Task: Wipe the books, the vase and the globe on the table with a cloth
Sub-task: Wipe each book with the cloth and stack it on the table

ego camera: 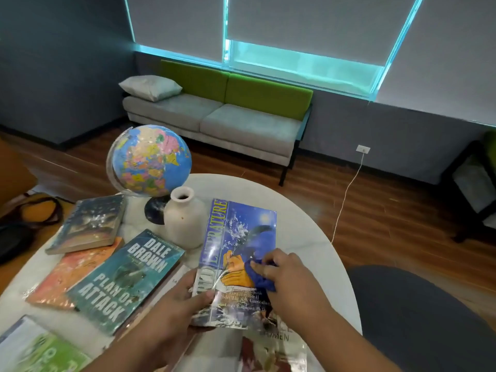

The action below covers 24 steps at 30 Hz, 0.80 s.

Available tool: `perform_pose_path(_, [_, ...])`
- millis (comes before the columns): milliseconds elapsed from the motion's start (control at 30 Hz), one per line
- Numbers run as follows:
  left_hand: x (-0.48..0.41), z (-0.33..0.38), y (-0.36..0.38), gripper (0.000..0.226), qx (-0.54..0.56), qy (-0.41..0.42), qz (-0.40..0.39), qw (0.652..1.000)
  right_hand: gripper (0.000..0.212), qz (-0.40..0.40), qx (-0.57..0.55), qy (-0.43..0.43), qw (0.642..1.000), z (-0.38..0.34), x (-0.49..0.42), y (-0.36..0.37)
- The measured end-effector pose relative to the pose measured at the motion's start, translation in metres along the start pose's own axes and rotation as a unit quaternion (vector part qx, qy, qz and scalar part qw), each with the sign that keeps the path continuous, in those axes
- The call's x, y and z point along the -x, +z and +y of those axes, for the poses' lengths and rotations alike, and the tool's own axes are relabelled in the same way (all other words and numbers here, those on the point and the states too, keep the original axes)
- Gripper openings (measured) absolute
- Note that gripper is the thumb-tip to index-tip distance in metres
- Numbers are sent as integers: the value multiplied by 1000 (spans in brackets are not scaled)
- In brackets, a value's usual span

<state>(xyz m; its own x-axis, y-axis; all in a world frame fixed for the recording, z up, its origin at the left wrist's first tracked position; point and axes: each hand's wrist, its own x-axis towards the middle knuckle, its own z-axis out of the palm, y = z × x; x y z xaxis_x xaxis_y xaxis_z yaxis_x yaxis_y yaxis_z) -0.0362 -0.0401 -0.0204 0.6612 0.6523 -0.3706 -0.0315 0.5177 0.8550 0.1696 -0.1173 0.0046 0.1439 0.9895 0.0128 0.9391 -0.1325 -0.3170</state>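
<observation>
Head view: right hand (288, 275) presses blue cloth (259, 276) on literature book (241, 237); left hand (177, 304) grips book's near-left edge, on worktop (308, 237).

"dale brown plan of attack" on teal book (126, 280); "literature" on blue book (239, 253)

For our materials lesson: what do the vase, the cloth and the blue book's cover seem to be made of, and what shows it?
The vase: probably unglazed ceramic, matt off-white, no shine. The cloth: soft blue fabric, bunched in folds under the right hand. Cover of the blue book: paper under glossy film or plastic wrap, judging by bright glare streaks.
</observation>
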Motion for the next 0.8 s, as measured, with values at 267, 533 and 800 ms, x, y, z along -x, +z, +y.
perform_pose_path(267, [64,7,-51,58,10,-5,-8,1000,48,-14,62,-48,997,-54,3,-10])
perform_pose_path(533, [101,24,-99,49,1,-3,-26,1000,49,-11,96,-59,994,-111,-2,-9])
perform_pose_path(800, [120,44,-139,40,-10,-5,-40,999,44,14,93,-36,995,-153,-11,-3])
